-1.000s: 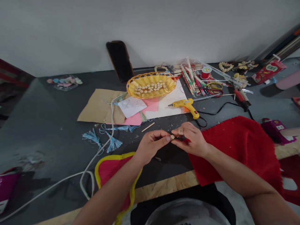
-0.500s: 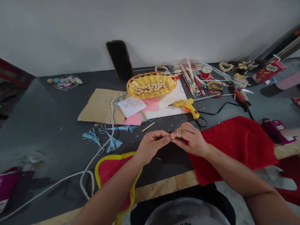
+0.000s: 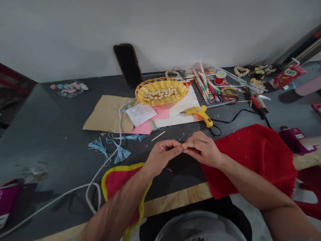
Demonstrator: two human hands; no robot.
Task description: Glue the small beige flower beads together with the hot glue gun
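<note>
My left hand point(image 3: 166, 153) and my right hand point(image 3: 202, 147) meet fingertip to fingertip above the dark table, near its front edge. Both pinch a tiny pale piece point(image 3: 185, 148) between thumbs and forefingers; the fingers cover most of it, so its kind cannot be made out. Beyond them, a yellow wicker basket point(image 3: 141, 97) holds several small pale flower-like pieces point(image 3: 160, 94). A yellow glue gun point(image 3: 200, 112) lies just past my right hand. Red felt point(image 3: 253, 157) is spread under my right forearm, and a red cloth with yellow trim point(image 3: 117, 180) lies under my left.
A phone point(image 3: 127, 65) leans against the wall. Blue tassels point(image 3: 121, 152), a white cable point(image 3: 100, 169) and brown paper point(image 3: 105, 112) lie at left. Scissors point(image 3: 229, 93), a red thread spool point(image 3: 220, 78) and wrapped sticks point(image 3: 200, 83) crowd the back right. A red drink carton point(image 3: 288, 76) stands farther right.
Both hands stay in almost the same place. The fingertips have closed slightly more over the small pale piece, so less of it shows.
</note>
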